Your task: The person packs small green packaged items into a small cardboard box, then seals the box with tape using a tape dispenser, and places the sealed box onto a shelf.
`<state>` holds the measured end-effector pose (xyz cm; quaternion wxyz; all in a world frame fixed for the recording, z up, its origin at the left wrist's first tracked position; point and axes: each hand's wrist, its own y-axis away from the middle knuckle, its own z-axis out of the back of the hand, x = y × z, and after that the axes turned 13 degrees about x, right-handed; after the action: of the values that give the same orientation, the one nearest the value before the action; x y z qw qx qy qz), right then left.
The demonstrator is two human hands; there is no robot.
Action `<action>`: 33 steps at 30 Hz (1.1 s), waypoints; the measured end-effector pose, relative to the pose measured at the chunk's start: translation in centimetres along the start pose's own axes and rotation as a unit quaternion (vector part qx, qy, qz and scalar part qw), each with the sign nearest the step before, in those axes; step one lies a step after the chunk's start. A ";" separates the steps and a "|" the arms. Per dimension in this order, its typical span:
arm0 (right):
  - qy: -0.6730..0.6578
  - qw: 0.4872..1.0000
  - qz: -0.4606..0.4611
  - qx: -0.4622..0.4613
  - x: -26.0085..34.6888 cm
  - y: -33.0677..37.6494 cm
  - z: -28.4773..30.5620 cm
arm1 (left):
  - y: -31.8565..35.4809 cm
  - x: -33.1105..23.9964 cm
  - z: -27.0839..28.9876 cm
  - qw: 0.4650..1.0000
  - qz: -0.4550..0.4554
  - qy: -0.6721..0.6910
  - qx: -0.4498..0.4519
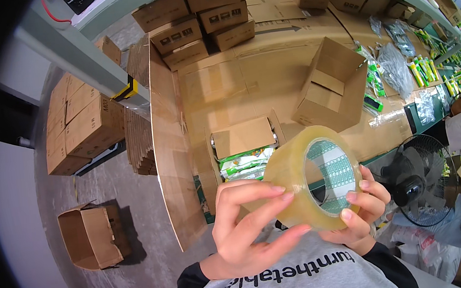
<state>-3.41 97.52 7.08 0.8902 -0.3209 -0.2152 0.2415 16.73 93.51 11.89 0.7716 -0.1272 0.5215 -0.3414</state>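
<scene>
- Looking at these hands, what's in the grip?

- Big roll of clear, yellowish tape (288,174), sitting right between both hands. Right grip (363,208) is grasping it, fingers curled over the rim, with a fingertip on the green-printed core (341,178). Thumb's hidden on that side.

- And the left one?

- Left grip (245,222) has its fingers part-spread, fingertips touching the outer face of the roll. Honestly can't tell if it's pinching or just resting there. The roll is tilted, so you see into its hole from the right grip's side.

- What's around them?

- Just beyond the left grip there's an open box (244,137) on the desk (243,80), flap up, with green-and-white packets (250,163) in it. Beyond the right grip there's a bigger open carton (317,110), tilted, and past that some clear plastic bags (395,68). Stacked brown boxes (187,35) are way beyond the left grip. A black fan (409,189) is off to the right of the right grip, and another open carton (87,237) is on the floor (149,233), well left of the left grip.
</scene>
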 end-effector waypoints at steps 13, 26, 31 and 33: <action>0.091 0.994 0.020 -0.060 -0.2 -0.4 -1.0 | 0.8 0.4 -1.1 0.995 -0.017 0.090 -0.030; 0.079 0.995 0.041 -0.033 -0.9 -0.7 -0.7 | 0.3 1.3 -1.6 0.991 -0.010 0.129 -0.030; 0.032 0.994 0.048 -0.094 -2.0 0.1 -0.5 | -0.4 0.6 -2.4 0.982 0.045 0.171 -0.060; -0.028 0.997 0.041 -0.067 -2.1 0.4 -0.6 | -0.5 1.6 -1.7 0.986 0.082 0.146 -0.021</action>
<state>-4.90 96.31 5.91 0.8495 -0.3814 -0.2424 0.2723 15.36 92.37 10.34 0.7096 -0.0490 0.6445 -0.2807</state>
